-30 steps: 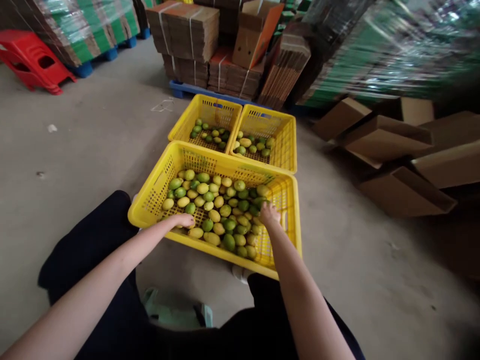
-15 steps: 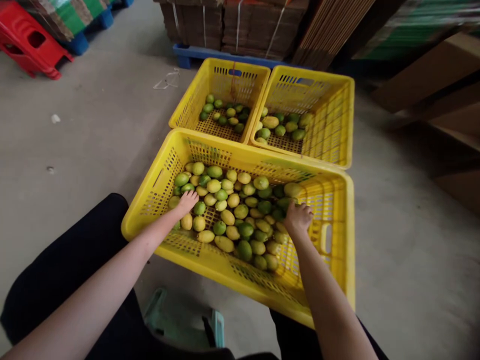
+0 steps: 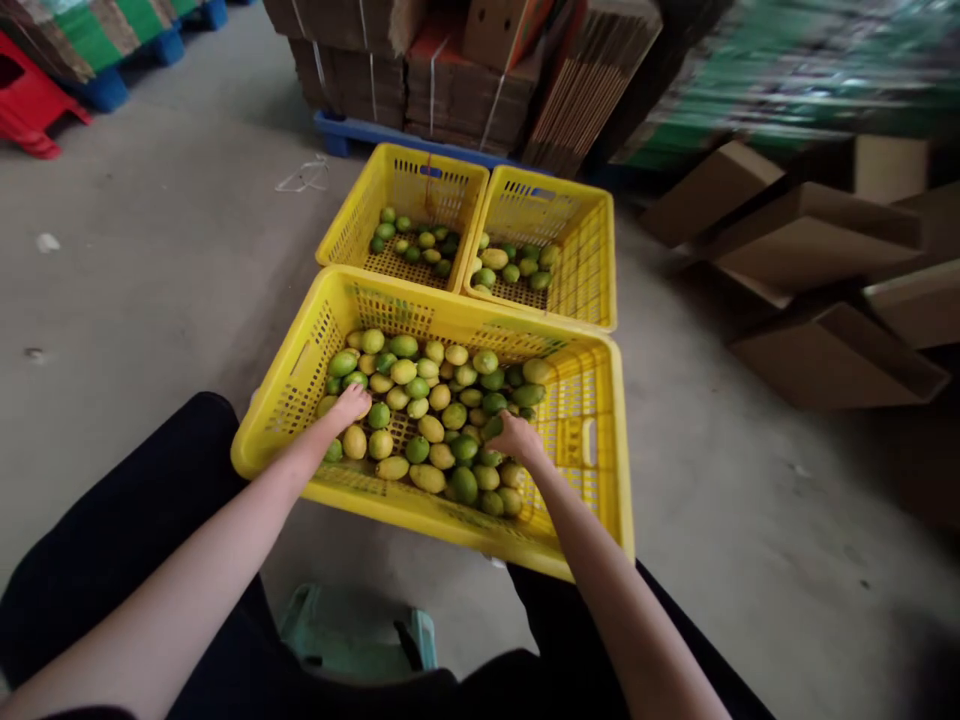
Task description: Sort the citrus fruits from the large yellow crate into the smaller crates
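Observation:
A large yellow plastic crate (image 3: 431,515) stands in front of me, holding many green and yellow lemons (image 3: 431,430). Inside its left part, my left hand (image 3: 349,404) has its fingers curled over a yellowish lemon, mostly hidden beneath them. Toward the right of the pile, my right hand (image 3: 519,440) is closed round a green lemon (image 3: 493,428), its fingers partly hidden. Bare mesh floor shows at the crate's right end, beside my right wrist.
Behind stand two smaller-looking yellow crates, the left one (image 3: 330,235) and the right one (image 3: 609,260), each with several lemons. Bundled cardboard (image 3: 472,95) sits on a blue pallet (image 3: 334,135). Open boxes (image 3: 817,235) lie right, a red stool (image 3: 30,100) left, a teal stool (image 3: 352,640) below.
My right hand has moved left from the pile's right edge and now grips a green lemon. My left hand stays nearly in place among the lemons. The view has turned right.

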Demonstrator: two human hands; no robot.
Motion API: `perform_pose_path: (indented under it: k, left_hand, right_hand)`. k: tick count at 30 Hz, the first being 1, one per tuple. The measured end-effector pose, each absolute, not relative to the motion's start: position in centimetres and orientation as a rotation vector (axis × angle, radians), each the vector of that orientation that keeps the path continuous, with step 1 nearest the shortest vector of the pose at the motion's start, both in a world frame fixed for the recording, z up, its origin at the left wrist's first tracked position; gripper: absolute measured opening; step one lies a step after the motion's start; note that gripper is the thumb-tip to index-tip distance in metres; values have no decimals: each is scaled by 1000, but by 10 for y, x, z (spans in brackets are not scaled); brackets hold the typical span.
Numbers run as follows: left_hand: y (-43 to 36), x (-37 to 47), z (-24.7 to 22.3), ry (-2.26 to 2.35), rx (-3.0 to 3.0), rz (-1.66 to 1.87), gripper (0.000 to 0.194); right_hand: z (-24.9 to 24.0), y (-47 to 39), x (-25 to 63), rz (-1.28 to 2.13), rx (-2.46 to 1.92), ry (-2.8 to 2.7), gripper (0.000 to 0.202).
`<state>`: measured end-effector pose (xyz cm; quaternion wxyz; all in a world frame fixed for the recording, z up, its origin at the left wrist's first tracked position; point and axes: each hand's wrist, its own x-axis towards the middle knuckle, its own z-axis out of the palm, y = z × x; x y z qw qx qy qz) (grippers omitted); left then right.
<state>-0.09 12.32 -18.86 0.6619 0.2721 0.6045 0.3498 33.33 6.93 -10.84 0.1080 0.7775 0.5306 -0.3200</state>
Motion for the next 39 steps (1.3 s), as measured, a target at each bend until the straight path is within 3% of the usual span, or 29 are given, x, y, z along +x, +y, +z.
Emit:
perform_pose_path:
  k: [5, 8, 14, 17, 21, 27, 31, 39]
  left_hand:
    - [124, -7, -134, 1286, 810, 808, 25]
    - [130, 0, -80, 1189, 960, 881, 39]
    - [118, 32, 46, 907, 1085, 1289, 74]
    - [93, 38, 83, 824, 1022, 1338, 84]
    - [59, 33, 88, 692, 906, 1166, 80]
    - [23, 23, 55, 518, 825, 872, 88]
    - [17, 27, 53, 526, 779, 835, 96]
    - [21, 25, 60, 457, 668, 776, 67]
  right_hand:
    - [-76, 70, 306, -1220, 2439, 1701, 60]
    - [-39, 71, 286, -1390, 2560, 1795, 59]
    - [58, 46, 257, -2612, 2638, 1723, 69]
    - [95, 25, 252, -3081, 2430, 1563, 54]
    - [109, 0, 248, -3471, 2070, 1322, 35]
    - [78, -21, 238, -3650, 1875, 878, 25]
    - [75, -26, 237, -3742, 1642, 873, 25]
    - [86, -33, 231, -3590, 1571, 1243, 27]
